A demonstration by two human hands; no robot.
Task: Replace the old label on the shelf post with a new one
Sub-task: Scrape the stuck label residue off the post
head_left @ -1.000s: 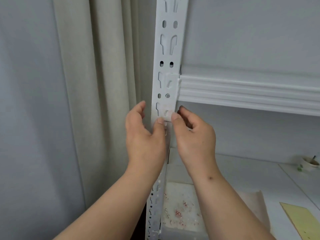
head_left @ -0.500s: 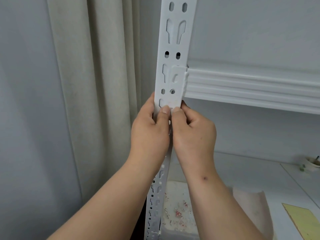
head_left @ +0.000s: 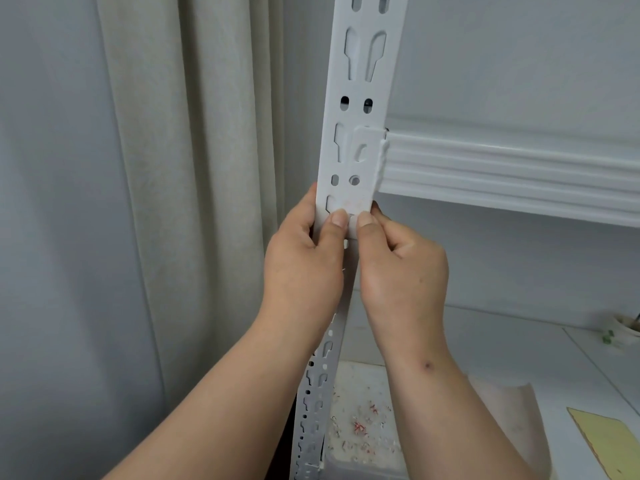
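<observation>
Grip, left hand [head_left: 304,268]: we wrap our fingers round the far edge of the shelf post [head_left: 360,109] and press our thumb flat on its front face.
Grip, right hand [head_left: 401,271]: we curl our fingers in against the near edge of the post, thumb pressing on the front just beside the left thumb.
Label [head_left: 353,216]: a white patch on the post front, under and just above both thumb tips; a faint reddish stain shows above them. Whether it is paper or bare post we cannot tell for sure.
Label position: on the post, just below the bracket where the shelf beam [head_left: 502,168] joins it.
Stage, as we judge it: we are smoothing the new label down. No old label is visible on the post, so removal looks done.
Evidence for removal: red and white scrapings [head_left: 360,427] lie on a lower shelf near the foot of the post.
Left to do, as we judge it: press the edges flat, then let go and check it sits square.
Risk: a corner may lift where the label crosses a slot in the post.
Other stock, right of the post: a yellow sheet [head_left: 606,441] and a small cup [head_left: 627,327] on the lower shelf.
Other stock, left of the post: a pale curtain [head_left: 190,168].
</observation>
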